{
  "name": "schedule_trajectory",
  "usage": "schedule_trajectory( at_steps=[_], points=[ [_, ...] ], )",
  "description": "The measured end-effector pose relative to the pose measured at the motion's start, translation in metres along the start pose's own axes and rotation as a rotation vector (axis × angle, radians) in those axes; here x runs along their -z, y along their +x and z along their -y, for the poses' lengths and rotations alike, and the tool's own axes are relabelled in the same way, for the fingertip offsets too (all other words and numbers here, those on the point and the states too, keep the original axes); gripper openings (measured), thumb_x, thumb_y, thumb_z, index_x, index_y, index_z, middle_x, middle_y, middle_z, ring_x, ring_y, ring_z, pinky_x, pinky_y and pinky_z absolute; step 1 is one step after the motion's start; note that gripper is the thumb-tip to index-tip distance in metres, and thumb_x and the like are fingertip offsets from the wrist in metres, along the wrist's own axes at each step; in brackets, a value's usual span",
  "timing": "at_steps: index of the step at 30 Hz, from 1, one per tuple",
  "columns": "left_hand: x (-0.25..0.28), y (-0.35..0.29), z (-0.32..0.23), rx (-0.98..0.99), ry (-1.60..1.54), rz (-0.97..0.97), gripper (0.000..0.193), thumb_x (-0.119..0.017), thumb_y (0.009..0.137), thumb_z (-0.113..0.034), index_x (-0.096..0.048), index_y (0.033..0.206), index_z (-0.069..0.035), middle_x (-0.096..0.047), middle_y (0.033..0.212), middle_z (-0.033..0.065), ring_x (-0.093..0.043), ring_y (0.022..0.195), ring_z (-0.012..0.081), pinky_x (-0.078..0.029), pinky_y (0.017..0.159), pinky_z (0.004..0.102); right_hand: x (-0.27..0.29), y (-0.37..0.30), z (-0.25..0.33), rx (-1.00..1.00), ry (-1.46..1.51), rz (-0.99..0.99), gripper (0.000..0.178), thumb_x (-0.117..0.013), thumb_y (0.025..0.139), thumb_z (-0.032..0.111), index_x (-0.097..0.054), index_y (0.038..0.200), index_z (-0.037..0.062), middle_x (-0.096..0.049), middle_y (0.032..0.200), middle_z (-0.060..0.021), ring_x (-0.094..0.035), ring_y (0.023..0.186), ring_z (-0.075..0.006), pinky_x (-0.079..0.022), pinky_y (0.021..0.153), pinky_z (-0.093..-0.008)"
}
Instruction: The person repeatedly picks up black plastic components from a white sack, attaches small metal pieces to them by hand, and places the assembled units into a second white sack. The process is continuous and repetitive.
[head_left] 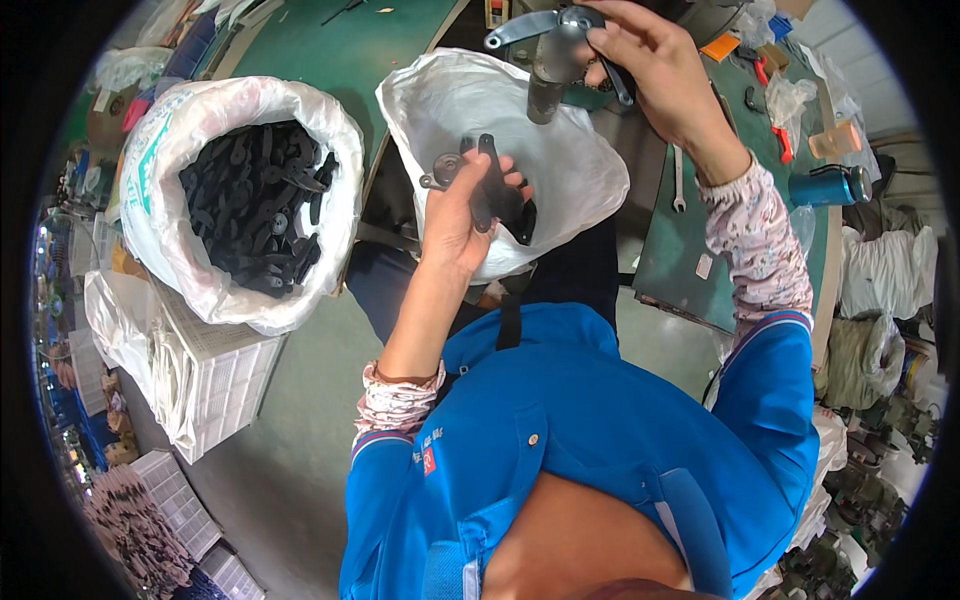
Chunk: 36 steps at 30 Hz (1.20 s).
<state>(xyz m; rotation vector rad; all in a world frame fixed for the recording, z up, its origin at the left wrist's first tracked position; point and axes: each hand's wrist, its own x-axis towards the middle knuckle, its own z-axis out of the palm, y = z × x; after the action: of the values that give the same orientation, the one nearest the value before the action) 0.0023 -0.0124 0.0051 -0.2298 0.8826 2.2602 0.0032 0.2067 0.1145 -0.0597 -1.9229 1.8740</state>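
Observation:
My left hand (462, 210) is closed around several black lever-shaped parts (490, 185), one with a round metal hub, over the mouth of an open white sack (425, 85). Up at the top, my right hand (655, 75) grips a similar lever part (525, 28) with a grey arm, a round hub and a dark arm. This part sits at the top of an upright dark metal cylinder (545, 95), blurred around its upper end. Whether the part touches the cylinder I cannot tell. A few black pieces show inside the sack below my left fingers.
Left of me, a white sack (140, 190) full of black lever parts stands by a white plastic crate (235, 385). On the green bench (665, 255) at right lie a wrench (679, 185), a blue flask (825, 187) and red-handled tools (782, 145). Another green tabletop (330, 50) lies beyond.

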Motion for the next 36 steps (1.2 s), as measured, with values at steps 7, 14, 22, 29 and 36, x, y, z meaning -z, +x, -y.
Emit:
schedule_trajectory(
  at_steps=[7, 14, 22, 29, 36],
  points=[
    [0.006, 0.006, -0.003, 0.060, -0.030, 0.037, 0.027, -0.062, 0.088, -0.015, -0.049, 0.107, 0.000, -0.060, 0.098, 0.0156, -0.063, 0.089, 0.0273, -0.056, 0.082, 0.0465, -0.001, 0.018, 0.013, -0.430, -0.022, 0.099, 0.023, -0.049, 0.096, 0.009, -0.057, 0.111, -0.0065, -0.065, 0.078, -0.0084, -0.056, 0.045, -0.0125, -0.043, 0.038, -0.0223],
    [0.001, 0.005, -0.005, 0.012, -0.183, 0.207, 0.030, -0.054, 0.086, -0.015, -0.048, 0.110, 0.002, -0.058, 0.106, 0.0169, -0.058, 0.105, 0.0295, -0.046, 0.097, 0.0487, 0.005, -0.069, -0.042, -0.410, -0.003, 0.162, 0.041, -0.071, 0.084, 0.029, -0.055, 0.108, -0.0004, -0.062, 0.097, -0.0069, -0.062, 0.070, -0.0103, -0.047, 0.053, -0.0230],
    [-0.002, 0.003, 0.005, -0.020, 0.062, 0.277, 0.035, -0.057, 0.084, -0.006, -0.048, 0.118, 0.003, -0.057, 0.111, 0.0162, -0.058, 0.105, 0.0263, -0.050, 0.092, 0.0471, -0.006, -0.105, -0.060, 0.012, -0.319, 0.141, 0.019, -0.068, 0.083, 0.007, -0.059, 0.098, -0.0010, -0.063, 0.089, -0.0065, -0.062, 0.082, -0.0113, -0.049, 0.072, -0.0249],
    [-0.005, -0.004, 0.004, -0.172, 0.607, 0.163, 0.039, -0.067, 0.086, -0.011, -0.051, 0.119, 0.002, -0.068, 0.085, 0.0081, -0.063, 0.062, 0.0129, -0.040, 0.045, 0.0222, 0.011, -0.084, -0.027, -0.010, -0.200, 0.195, 0.016, -0.058, 0.089, -0.002, -0.063, 0.104, -0.0002, -0.064, 0.100, -0.0074, -0.061, 0.089, -0.0125, -0.048, 0.078, -0.0251],
    [-0.011, -0.007, 0.008, -0.196, 0.734, 0.343, 0.028, -0.063, 0.090, -0.018, -0.057, 0.109, 0.001, -0.068, 0.081, 0.0075, -0.060, 0.060, 0.0081, -0.040, 0.045, 0.0188, -0.008, -0.092, -0.037, 0.059, -0.407, 0.367, 0.028, -0.057, 0.090, 0.006, -0.065, 0.116, 0.0118, -0.063, 0.095, -0.0125, -0.062, 0.086, -0.0264, -0.049, 0.075, -0.0324]
  ],
)
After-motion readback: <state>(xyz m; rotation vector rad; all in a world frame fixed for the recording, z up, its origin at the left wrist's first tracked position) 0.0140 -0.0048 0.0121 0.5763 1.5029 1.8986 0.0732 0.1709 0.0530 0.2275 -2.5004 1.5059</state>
